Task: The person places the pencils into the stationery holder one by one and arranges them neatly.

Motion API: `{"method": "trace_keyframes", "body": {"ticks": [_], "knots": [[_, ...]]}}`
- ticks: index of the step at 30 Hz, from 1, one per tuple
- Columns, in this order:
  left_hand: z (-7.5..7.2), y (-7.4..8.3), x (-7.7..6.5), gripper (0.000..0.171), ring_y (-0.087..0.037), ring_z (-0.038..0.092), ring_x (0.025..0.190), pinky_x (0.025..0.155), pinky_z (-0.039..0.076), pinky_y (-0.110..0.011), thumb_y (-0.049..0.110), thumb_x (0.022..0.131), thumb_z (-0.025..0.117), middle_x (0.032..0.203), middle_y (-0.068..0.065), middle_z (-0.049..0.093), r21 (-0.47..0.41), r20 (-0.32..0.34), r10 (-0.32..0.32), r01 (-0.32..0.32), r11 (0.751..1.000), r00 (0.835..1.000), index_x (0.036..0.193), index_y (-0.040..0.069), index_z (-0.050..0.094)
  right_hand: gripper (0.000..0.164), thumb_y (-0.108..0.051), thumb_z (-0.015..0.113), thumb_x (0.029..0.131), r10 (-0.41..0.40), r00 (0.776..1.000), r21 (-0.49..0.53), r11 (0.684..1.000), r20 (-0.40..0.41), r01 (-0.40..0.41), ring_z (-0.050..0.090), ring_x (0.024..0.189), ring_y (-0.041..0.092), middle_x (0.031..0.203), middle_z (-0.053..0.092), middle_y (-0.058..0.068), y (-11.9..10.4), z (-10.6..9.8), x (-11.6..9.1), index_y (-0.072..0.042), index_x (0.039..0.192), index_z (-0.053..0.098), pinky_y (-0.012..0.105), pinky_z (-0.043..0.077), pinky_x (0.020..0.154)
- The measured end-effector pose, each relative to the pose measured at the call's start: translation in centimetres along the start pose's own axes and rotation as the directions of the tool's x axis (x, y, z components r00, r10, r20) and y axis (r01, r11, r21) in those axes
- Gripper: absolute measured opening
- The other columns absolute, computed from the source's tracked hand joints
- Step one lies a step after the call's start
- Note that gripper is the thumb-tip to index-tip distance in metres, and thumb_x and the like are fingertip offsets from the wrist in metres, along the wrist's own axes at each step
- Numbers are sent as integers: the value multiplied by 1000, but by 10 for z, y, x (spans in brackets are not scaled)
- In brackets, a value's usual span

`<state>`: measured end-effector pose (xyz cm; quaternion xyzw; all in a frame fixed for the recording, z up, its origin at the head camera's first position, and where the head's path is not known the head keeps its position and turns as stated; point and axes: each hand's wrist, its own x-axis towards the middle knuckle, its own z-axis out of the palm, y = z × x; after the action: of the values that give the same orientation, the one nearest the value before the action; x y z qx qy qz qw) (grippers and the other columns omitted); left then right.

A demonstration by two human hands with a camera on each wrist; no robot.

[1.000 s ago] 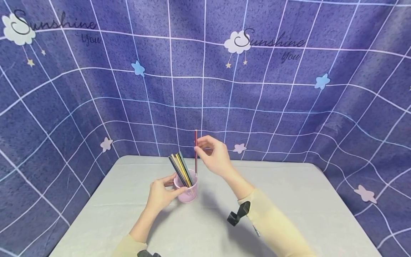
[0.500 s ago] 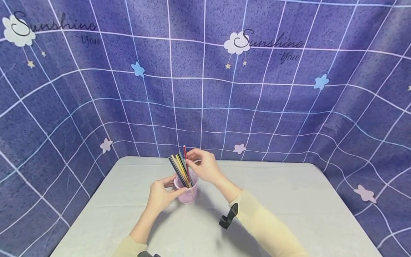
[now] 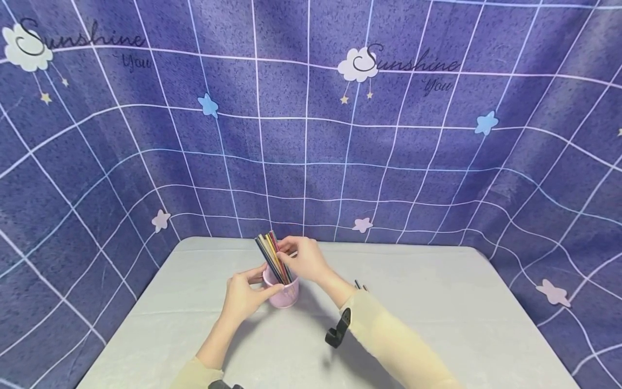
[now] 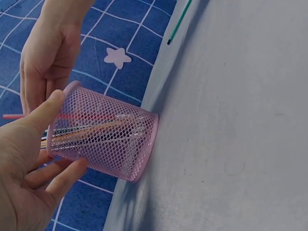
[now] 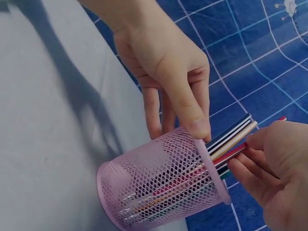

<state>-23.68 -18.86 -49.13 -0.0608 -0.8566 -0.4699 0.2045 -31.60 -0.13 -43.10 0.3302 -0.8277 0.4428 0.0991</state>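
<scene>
A pink mesh pen cup (image 3: pixel 284 298) stands on the table, holding several coloured pencils (image 3: pixel 272 256) that lean to the left. My left hand (image 3: pixel 241 296) grips the cup near its rim, thumb on the near side and fingers on the far side. Above the rim, my right hand (image 3: pixel 308 262) pinches a red pencil (image 5: pixel 231 154) between thumb and fingers. The lower part of that red pencil shows through the mesh in the left wrist view, inside the cup among the others.
A few dark pencils (image 3: pixel 360 285) lie on the table, partly hidden behind the right sleeve. A green pencil (image 4: pixel 179 23) shows at the top of the left wrist view. A blue grid-patterned curtain (image 3: pixel 311 135) hangs behind the pale table (image 3: pixel 437 302).
My right hand has moved left and down, bringing the red pencil from above the cup into it beside the others. My left hand has stayed on the cup.
</scene>
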Motion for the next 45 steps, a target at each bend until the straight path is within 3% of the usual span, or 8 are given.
{"method": "trace_keyframes", "body": {"ticks": [12, 27, 32, 37, 45], "knots": [[-1, -1, -2, 68, -33, 82, 95, 81, 68, -52, 30, 75, 99, 107, -14, 83, 13, -7, 24, -24, 1000, 1000, 133, 4, 74, 15, -10, 79, 95, -5, 1000, -100, 995, -22, 2, 80, 78, 15, 92, 84, 6, 0, 14, 7, -4, 109, 81, 11, 59, 69], [-2, 2, -3, 67, -35, 82, 95, 80, 68, -52, 29, 75, 99, 106, -16, 83, 0, -8, 37, -37, 999, 999, 131, 1, 74, 10, -6, 82, 90, 12, 999, -90, 996, -44, -16, 76, 74, 11, 86, 82, 6, 2, 15, 6, -5, 100, 80, 10, 58, 67], [1, 0, -4, 68, -34, 82, 94, 83, 67, -52, 29, 75, 99, 106, -15, 83, -5, -12, 23, -23, 1000, 1000, 130, 0, 74, 8, -4, 79, 90, -28, 997, -85, 996, -71, 22, 75, 71, 11, 84, 81, 6, 6, 2, -1, -4, 98, 79, 12, 59, 67], [1, 0, -2, 69, -34, 82, 94, 86, 66, -54, 31, 74, 100, 106, -15, 83, -3, -25, 22, -22, 1000, 999, 130, 1, 74, 8, -4, 78, 89, -73, 990, -90, 994, -119, 63, 76, 70, 14, 83, 80, 6, 9, -23, -2, -4, 98, 79, 17, 63, 68], [0, 0, 0, 70, -32, 82, 96, 91, 65, -55, 32, 74, 100, 108, -14, 83, 11, -7, -8, 8, 1000, 1000, 131, 1, 74, 8, -6, 79, 89, -46, 986, -161, 987, -163, 20, 75, 69, 15, 83, 81, 5, 13, -75, -11, -4, 96, 79, 25, 64, 66]]}}
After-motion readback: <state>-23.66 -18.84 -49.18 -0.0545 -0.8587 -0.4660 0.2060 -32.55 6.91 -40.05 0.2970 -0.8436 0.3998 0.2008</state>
